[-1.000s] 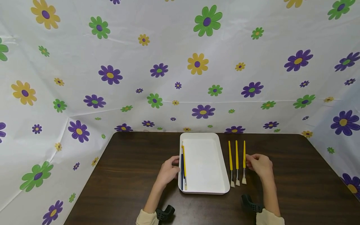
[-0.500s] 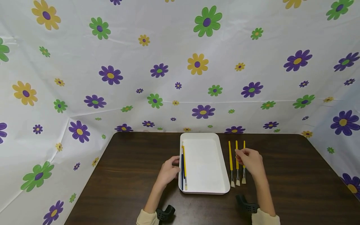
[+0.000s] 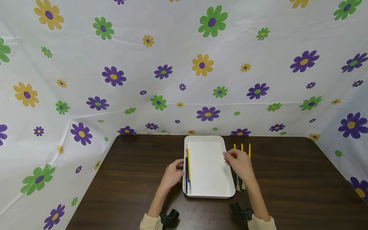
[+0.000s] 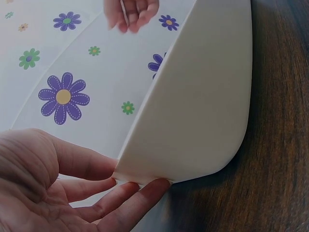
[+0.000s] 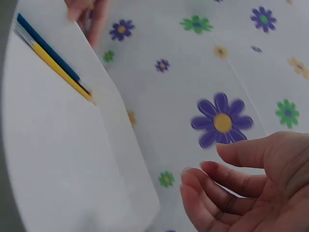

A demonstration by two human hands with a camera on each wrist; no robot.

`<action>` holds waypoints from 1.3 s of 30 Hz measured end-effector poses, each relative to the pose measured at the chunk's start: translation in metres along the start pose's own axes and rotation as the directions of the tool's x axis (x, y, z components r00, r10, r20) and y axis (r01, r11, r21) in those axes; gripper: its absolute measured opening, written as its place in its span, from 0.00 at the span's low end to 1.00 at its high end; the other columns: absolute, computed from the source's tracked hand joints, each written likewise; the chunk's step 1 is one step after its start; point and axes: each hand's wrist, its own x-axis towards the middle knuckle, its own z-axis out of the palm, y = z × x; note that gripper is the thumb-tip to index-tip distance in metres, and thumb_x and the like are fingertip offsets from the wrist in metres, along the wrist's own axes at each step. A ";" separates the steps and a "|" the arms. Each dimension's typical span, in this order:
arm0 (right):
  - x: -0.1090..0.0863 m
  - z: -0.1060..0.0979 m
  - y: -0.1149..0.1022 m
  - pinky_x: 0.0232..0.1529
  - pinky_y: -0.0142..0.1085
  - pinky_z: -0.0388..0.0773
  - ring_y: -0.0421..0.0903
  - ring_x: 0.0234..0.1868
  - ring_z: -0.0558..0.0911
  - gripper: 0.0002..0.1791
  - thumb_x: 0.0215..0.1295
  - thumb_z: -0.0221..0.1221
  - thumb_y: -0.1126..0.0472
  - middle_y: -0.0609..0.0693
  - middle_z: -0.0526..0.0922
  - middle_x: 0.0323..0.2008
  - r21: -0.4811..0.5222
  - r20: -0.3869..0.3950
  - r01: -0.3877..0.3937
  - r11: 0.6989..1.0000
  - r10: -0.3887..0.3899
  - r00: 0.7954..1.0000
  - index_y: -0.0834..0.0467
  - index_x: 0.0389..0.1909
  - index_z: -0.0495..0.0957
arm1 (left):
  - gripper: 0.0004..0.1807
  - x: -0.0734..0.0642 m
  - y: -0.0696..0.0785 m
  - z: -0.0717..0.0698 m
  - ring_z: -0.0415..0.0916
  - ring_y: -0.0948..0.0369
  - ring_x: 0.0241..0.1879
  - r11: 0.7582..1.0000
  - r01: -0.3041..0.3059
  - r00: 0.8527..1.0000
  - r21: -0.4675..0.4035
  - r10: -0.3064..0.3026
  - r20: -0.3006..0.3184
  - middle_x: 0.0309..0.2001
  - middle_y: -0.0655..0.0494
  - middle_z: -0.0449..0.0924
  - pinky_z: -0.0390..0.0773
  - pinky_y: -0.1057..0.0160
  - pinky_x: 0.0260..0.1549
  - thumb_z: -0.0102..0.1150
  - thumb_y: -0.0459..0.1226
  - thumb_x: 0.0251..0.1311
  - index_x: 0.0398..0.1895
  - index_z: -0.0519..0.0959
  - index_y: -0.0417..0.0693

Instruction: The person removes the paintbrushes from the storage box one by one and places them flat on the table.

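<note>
Hovering at the right long side of the white rectangular tray, the right hand had its thumb and fingers loosely bent, with a narrow gap between them. In the head view its fingertips overlapped the rim; whether they touched it could not be told. The left hand rested its thumb and fingertips against the tray's left side, the thumb slightly parted from the fingers.

Inside the tray, along its left wall, lay a yellow-handled paintbrush, its pale bristles towards the person, and just beside it a dark blue-handled paintbrush pointing the other way. To the right of the tray, three flat paintbrushes with yellow handles lay side by side on the dark wood-grain table, partly covered by the right hand and forearm, which hid the bristles of the rightmost one.

Behind the table hung a white cloth printed with purple, green and yellow flowers
</note>
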 end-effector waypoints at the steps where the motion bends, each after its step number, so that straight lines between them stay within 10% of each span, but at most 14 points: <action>1: 0.000 0.006 -0.001 0.32 0.27 0.81 0.55 0.33 0.86 0.11 0.72 0.62 0.64 0.56 0.85 0.29 0.007 -0.007 0.011 1.000 -0.011 1.000 0.71 0.41 0.83 | 0.30 0.000 0.000 0.000 0.84 0.49 0.42 1.000 0.000 1.000 0.001 0.000 -0.001 0.55 0.33 0.78 0.85 0.53 0.27 0.55 0.23 0.57 0.67 0.72 0.27; 13: -0.002 0.067 -0.004 0.37 0.32 0.83 0.55 0.39 0.87 0.10 0.60 0.68 0.73 0.61 0.88 0.37 0.107 -0.080 0.070 0.992 -0.062 0.995 0.71 0.43 0.85 | 0.30 0.004 -0.002 0.002 0.84 0.47 0.45 1.000 0.012 1.000 0.011 -0.012 0.003 0.56 0.33 0.77 0.85 0.55 0.27 0.55 0.22 0.57 0.67 0.72 0.28; 23: -0.012 0.109 -0.007 0.37 0.39 0.86 0.54 0.37 0.87 0.12 0.54 0.68 0.78 0.61 0.87 0.35 0.158 0.025 0.085 0.984 -0.090 0.996 0.73 0.41 0.83 | 0.29 0.004 -0.003 0.001 0.83 0.49 0.40 1.000 -0.006 1.000 0.003 0.006 0.001 0.54 0.33 0.78 0.86 0.55 0.26 0.54 0.22 0.57 0.66 0.73 0.28; 39: -0.016 0.135 -0.007 0.38 0.42 0.86 0.52 0.34 0.87 0.14 0.49 0.69 0.80 0.61 0.87 0.32 0.098 0.092 0.090 0.991 -0.099 0.991 0.74 0.39 0.82 | 0.30 0.006 -0.003 0.000 0.84 0.50 0.39 1.000 -0.010 1.000 0.009 0.010 -0.002 0.53 0.32 0.78 0.86 0.55 0.27 0.54 0.22 0.55 0.66 0.73 0.28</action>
